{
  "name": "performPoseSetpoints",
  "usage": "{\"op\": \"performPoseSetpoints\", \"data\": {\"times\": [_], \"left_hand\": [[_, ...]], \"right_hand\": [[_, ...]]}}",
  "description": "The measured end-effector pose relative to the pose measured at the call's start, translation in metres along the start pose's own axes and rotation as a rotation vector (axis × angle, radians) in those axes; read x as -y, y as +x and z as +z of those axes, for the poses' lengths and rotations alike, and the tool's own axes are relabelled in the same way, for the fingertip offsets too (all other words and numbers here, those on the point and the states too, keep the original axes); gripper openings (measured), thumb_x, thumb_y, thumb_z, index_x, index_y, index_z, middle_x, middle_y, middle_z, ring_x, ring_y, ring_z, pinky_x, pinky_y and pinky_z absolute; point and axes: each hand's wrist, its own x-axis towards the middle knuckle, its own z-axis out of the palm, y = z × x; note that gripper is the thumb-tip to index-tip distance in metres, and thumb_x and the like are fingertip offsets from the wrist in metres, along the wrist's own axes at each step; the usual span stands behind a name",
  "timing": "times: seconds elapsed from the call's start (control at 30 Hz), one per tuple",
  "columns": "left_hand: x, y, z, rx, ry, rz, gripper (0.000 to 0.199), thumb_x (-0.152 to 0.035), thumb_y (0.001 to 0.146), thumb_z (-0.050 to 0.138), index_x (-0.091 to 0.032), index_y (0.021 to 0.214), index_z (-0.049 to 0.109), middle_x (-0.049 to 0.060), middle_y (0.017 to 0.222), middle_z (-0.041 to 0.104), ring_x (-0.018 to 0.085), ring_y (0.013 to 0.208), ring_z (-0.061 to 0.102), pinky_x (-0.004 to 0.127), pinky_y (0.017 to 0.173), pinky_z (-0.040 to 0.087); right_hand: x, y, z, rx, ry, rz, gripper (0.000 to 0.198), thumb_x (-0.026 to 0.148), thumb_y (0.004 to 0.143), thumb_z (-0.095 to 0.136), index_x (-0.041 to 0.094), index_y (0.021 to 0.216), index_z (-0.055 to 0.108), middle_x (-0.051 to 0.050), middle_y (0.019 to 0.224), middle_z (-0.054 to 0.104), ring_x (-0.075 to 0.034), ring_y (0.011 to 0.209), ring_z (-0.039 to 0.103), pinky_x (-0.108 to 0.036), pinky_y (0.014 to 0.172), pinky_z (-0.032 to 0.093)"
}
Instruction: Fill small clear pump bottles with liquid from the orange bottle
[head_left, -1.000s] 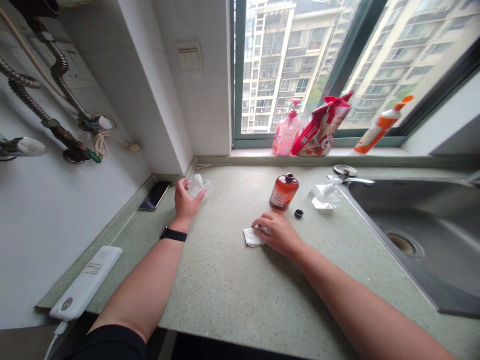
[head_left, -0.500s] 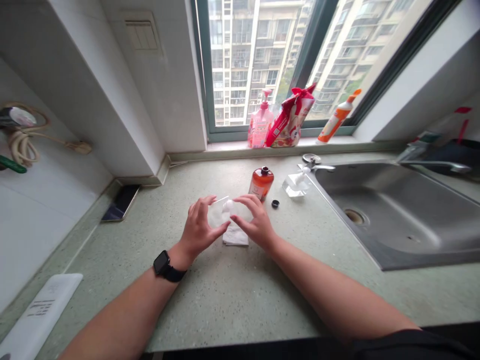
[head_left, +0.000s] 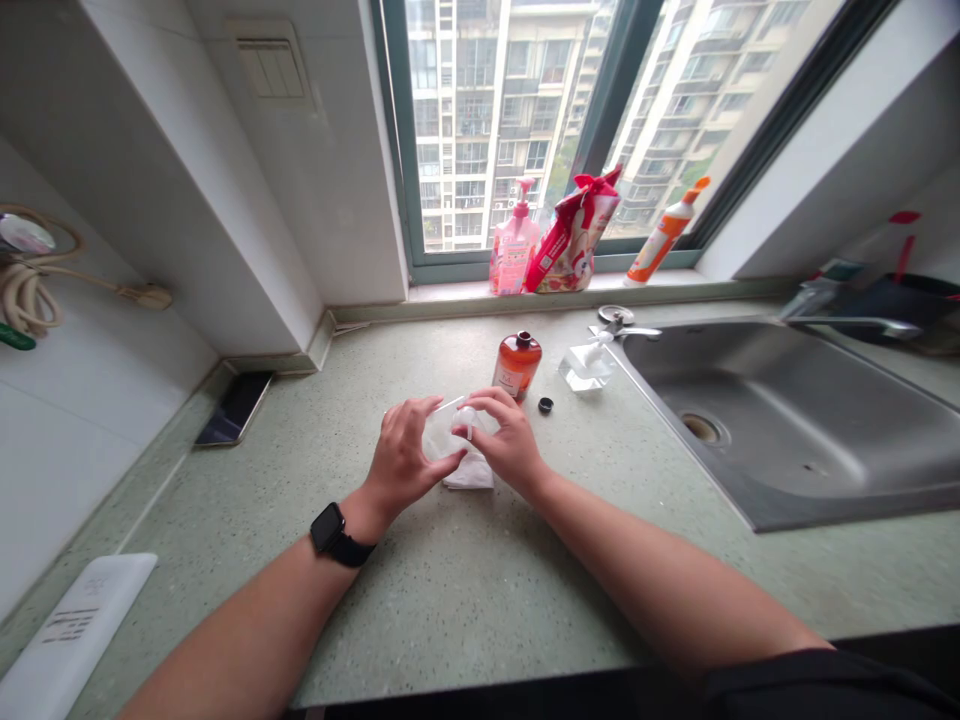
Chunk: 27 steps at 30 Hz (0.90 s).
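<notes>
My left hand (head_left: 409, 443) is curved round the side of a clear, see-through container (head_left: 439, 437), thumb toward me and fingers at the far side. My right hand (head_left: 502, 437) pinches a small translucent piece (head_left: 468, 421) with a rounded top and a narrow stem, like a small funnel. This piece is at the container's right side; whether it touches the container I cannot tell. A folded white cloth or tissue (head_left: 471, 472) lies beneath. Just beyond my right hand stands an uncapped amber bottle (head_left: 516, 365), with a black cap (head_left: 545, 406) beside it.
A clear pump dispenser (head_left: 587, 368) stands near the steel sink (head_left: 757, 440) on the right. A phone (head_left: 234, 408) and a long white object (head_left: 75, 635) lie left. The windowsill holds a pink pump bottle (head_left: 514, 250), a red bag (head_left: 576, 235) and an orange-white bottle (head_left: 664, 240).
The small translucent piece now shows a narrow stem pointing down, and my right thumb and fingers have closed in on it. My left hand keeps its hold. The camera view has shifted slightly.
</notes>
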Motion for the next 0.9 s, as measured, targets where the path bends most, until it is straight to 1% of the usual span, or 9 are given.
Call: {"op": "performPoseSetpoints", "data": {"times": [0.1,0.2,0.27,0.37,0.4,0.5,0.57,0.73,0.9], "left_hand": [[0.002,0.0,0.0,-0.014,-0.025,-0.01,0.066,-0.045,0.088,0.087,-0.028,0.143,0.053,0.01,0.128,0.073,0.033,0.12,0.071,0.053,0.11,0.054],[0.005,0.0,0.001,-0.016,-0.048,-0.006,0.068,-0.041,0.086,0.089,-0.028,0.142,0.052,0.01,0.129,0.073,0.032,0.117,0.073,0.052,0.109,0.055],[0.006,0.0,0.002,-0.014,-0.06,-0.016,0.07,-0.04,0.085,0.09,-0.028,0.142,0.051,0.01,0.128,0.073,0.032,0.115,0.074,0.053,0.109,0.055],[0.006,0.0,0.002,-0.015,-0.079,-0.039,0.073,-0.042,0.084,0.09,-0.028,0.145,0.051,0.01,0.129,0.073,0.032,0.114,0.074,0.053,0.108,0.056],[0.006,0.0,0.002,-0.02,-0.085,-0.048,0.075,-0.043,0.084,0.091,-0.028,0.145,0.05,0.011,0.129,0.073,0.032,0.115,0.074,0.054,0.109,0.056],[0.007,0.001,0.001,-0.032,-0.094,-0.073,0.079,-0.043,0.083,0.092,-0.029,0.148,0.049,0.01,0.128,0.073,0.032,0.115,0.074,0.054,0.109,0.056],[0.008,0.001,0.001,-0.033,-0.096,-0.084,0.081,-0.043,0.083,0.092,-0.029,0.15,0.048,0.01,0.128,0.073,0.032,0.116,0.074,0.054,0.11,0.055],[0.007,0.001,0.003,-0.034,-0.086,-0.052,0.082,-0.041,0.085,0.09,-0.029,0.153,0.045,0.01,0.128,0.074,0.033,0.118,0.073,0.054,0.113,0.053],[0.004,0.003,0.006,-0.031,-0.09,0.024,0.085,-0.038,0.085,0.091,-0.029,0.154,0.042,0.01,0.128,0.073,0.032,0.118,0.073,0.056,0.114,0.051]], "right_hand": [[-0.001,0.002,-0.001,0.027,-0.007,-0.026,0.017,0.039,0.091,0.083,0.029,0.105,0.082,-0.006,0.108,0.074,-0.026,0.106,0.072,-0.045,0.102,0.06],[-0.006,0.003,-0.002,0.071,-0.001,-0.046,0.017,0.039,0.094,0.08,0.028,0.107,0.082,-0.007,0.109,0.075,-0.025,0.105,0.072,-0.045,0.101,0.061],[-0.01,0.003,-0.002,0.078,0.012,-0.045,0.022,0.043,0.094,0.079,0.028,0.11,0.08,-0.007,0.111,0.074,-0.025,0.107,0.072,-0.045,0.102,0.061],[-0.015,0.002,-0.002,0.046,0.028,-0.011,0.034,0.051,0.093,0.08,0.028,0.118,0.075,-0.007,0.117,0.074,-0.026,0.114,0.07,-0.047,0.106,0.06],[-0.016,0.002,-0.002,0.034,0.029,0.0,0.035,0.053,0.093,0.079,0.029,0.117,0.074,-0.007,0.116,0.073,-0.026,0.115,0.07,-0.048,0.106,0.06],[-0.018,0.001,-0.004,0.014,0.021,0.009,0.028,0.055,0.095,0.076,0.028,0.102,0.072,-0.007,0.111,0.073,-0.026,0.113,0.07,-0.048,0.105,0.06],[-0.019,0.001,-0.004,0.028,0.031,0.016,0.026,0.054,0.097,0.074,0.028,0.1,0.073,-0.008,0.114,0.072,-0.026,0.115,0.07,-0.048,0.107,0.058],[-0.021,-0.001,0.001,0.108,0.156,0.125,0.033,0.056,0.09,0.081,0.029,0.107,0.077,-0.009,0.129,0.068,-0.027,0.127,0.066,-0.049,0.114,0.055],[-0.022,0.0,0.006,0.104,0.287,0.228,0.039,0.056,0.084,0.088,0.028,0.11,0.081,-0.01,0.135,0.063,-0.029,0.136,0.062,-0.049,0.117,0.053]]}}
